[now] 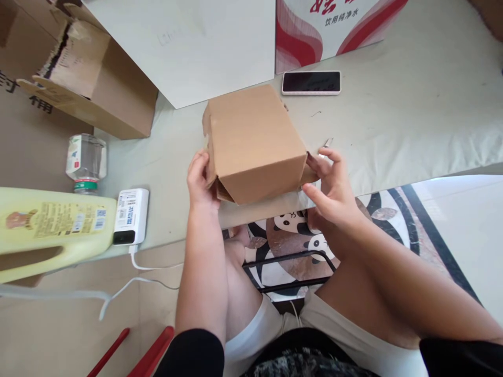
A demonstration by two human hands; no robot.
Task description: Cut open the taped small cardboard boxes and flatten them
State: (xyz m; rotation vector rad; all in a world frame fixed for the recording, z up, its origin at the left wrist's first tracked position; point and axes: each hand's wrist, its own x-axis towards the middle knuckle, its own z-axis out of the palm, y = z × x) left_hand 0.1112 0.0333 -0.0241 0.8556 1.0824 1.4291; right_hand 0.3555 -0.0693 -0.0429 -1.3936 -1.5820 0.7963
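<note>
A small brown cardboard box [255, 141] rests on the pale table [393, 120] near its front edge. My left hand [200, 178] grips the box's near left corner, fingers curled around a flap. At the near right corner, my right hand [330, 188] pinches a side flap with thumb and fingers. The box's end facing me looks partly open, with flaps showing underneath.
A phone [311, 82] lies face up behind the box. A white sheet [188, 47] and a red-and-white carton [330, 26] stand at the back. At left are a torn cardboard box [90, 78], a clear bottle [85, 162], a yellow jug [51, 225] and a white power bank [131, 215] with cable.
</note>
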